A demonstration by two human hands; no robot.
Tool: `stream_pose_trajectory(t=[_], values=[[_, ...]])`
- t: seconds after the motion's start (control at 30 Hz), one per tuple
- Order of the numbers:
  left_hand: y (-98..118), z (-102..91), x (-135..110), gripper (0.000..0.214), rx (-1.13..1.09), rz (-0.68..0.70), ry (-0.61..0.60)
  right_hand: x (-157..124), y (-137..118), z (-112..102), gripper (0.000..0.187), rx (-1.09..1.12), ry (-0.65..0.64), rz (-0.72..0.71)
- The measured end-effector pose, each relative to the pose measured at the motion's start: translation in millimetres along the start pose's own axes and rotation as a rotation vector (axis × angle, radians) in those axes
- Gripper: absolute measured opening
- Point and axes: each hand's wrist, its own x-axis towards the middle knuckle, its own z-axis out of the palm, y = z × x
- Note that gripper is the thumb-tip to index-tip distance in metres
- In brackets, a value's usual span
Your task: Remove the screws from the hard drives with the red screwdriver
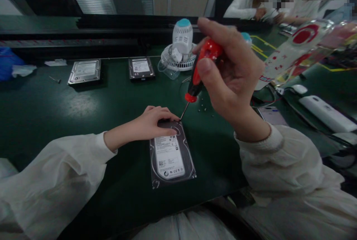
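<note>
A hard drive (170,156) with a white label lies flat on the green table in front of me. My left hand (156,122) grips its far end, thumb across the top face and fingers along the far edge. Wrapped around the red and black handle of a screwdriver (195,78) is my right hand (231,65), raised above the drive. The screwdriver slants down, and its tip meets the drive's far right corner, close to my left fingertips. Whether a screw sits under the tip is too small to tell. Several small screws (205,109) are scattered just right of the drive.
Two more hard drives (85,72) (141,68) lie farther back on the table (117,98). Behind my right hand stands a small white fan (182,37). A power strip (327,113), cables and a phone (272,115) are at the right. Other people sit at the far right.
</note>
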Motion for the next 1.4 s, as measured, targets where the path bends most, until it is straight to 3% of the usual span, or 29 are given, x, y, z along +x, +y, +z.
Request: stream_pose_trajectory(t=[0.13,0.3,0.47,0.63,0.8,0.87,0.97,1.07,1.17,1.27,1.33,1.4], values=[[-2,1.2,0,0.047,0.007,0.014,0.008,-2,1,-1,0.046,-0.003,-0.123,0.080],[1,0.7,1,0.048,0.006,-0.017,0.001,0,7,3,0.039,-0.188,0.055,-0.113],[0,0.2,1,0.051,0.005,-0.037,-0.019,-2,8,1,0.041,-0.180,-0.019,0.062],[-1,0.0,0,0.052,0.005,-0.029,-0.025,2,2,-8,0.042,-0.064,-0.118,0.039],[-1,-0.7,1,0.053,0.008,-0.044,-0.036,12,-2,-17,0.025,-0.377,-0.062,0.097],[-1,-0.6,1,0.052,0.008,-0.041,-0.032,15,-4,-21,0.025,-0.347,-0.110,0.124],[-2,-0.1,1,0.051,0.010,-0.024,-0.029,20,-10,-27,0.041,-0.255,-0.273,0.112],[-1,-0.2,2,0.049,0.017,-0.028,-0.031,26,-17,-31,0.051,-0.503,-0.364,0.116],[1,-0.8,2,0.048,0.011,-0.039,-0.036,30,-22,-33,0.052,-0.780,-0.355,0.168],[1,-0.8,2,0.048,-0.001,-0.030,-0.029,31,-23,-35,0.036,-0.588,-0.422,0.108],[1,-0.6,1,0.048,-0.002,-0.022,-0.023,32,-24,-37,0.037,-0.376,-0.500,0.044],[1,-0.8,0,0.048,0.002,-0.024,-0.022,31,-24,-38,0.039,-0.308,-0.520,0.038]])
